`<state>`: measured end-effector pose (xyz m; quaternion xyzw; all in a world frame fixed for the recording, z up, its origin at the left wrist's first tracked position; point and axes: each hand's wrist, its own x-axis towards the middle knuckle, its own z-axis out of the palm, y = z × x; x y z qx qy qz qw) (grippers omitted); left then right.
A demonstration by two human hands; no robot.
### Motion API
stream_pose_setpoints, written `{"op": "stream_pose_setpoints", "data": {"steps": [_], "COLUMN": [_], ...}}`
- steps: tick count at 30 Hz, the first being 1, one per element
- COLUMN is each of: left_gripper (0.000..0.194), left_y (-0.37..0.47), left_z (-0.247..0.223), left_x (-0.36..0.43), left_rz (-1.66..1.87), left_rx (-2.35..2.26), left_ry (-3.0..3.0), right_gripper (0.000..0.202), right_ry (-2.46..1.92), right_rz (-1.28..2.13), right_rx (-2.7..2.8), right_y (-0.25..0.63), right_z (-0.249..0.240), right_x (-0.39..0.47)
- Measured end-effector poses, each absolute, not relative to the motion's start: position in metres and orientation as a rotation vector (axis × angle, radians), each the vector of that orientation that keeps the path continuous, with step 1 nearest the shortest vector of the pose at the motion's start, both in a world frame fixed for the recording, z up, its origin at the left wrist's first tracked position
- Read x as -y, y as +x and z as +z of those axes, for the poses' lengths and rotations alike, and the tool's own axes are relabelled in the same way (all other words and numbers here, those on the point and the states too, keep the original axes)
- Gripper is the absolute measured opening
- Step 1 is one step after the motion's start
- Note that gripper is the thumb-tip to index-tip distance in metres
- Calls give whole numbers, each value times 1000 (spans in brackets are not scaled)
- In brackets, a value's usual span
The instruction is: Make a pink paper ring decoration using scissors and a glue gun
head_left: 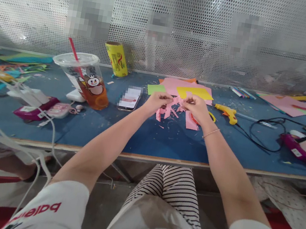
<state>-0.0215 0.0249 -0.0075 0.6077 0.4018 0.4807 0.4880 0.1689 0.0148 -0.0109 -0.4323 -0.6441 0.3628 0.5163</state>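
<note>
Two bare hands work with pink paper over a blue table, near its middle. The left hand has its thumb and fingertips drawn together in a pinch on a pink paper strip; the right hand pinches the same piece from the other side, its fingers curled. The strip lies between the two sets of fingertips, which are close but apart; its exact folds are too small to tell. Pink scraps lie beneath and just beside the hands. Beyond them, a yellow sheet overlaps a large pink sheet, with a green sheet at the left. A yellow glue gun rests to the right of the right hand. To the left of the left hand are a phone, lying flat, and a drink cup with a red straw.
</note>
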Motion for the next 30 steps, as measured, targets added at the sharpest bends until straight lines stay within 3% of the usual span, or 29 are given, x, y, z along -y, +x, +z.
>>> {"op": "stream_pose_setpoints", "data": {"steps": [11,30], "left_gripper": [13,10], "left_y": [-22,-22], "left_z": [-9,-7], "left_x": [-27,-26], "left_rz": [1169,1199], "left_rx": [-925,-846], "left_ry": [1455,1283], "right_gripper": [19,27], "right_ry": [-1025,-899], "right_rz": [766,1002], "right_rx": [1551,1381], "right_y": [167,163], "right_z": [-13,-18], "right_x": [-15,-21]}}
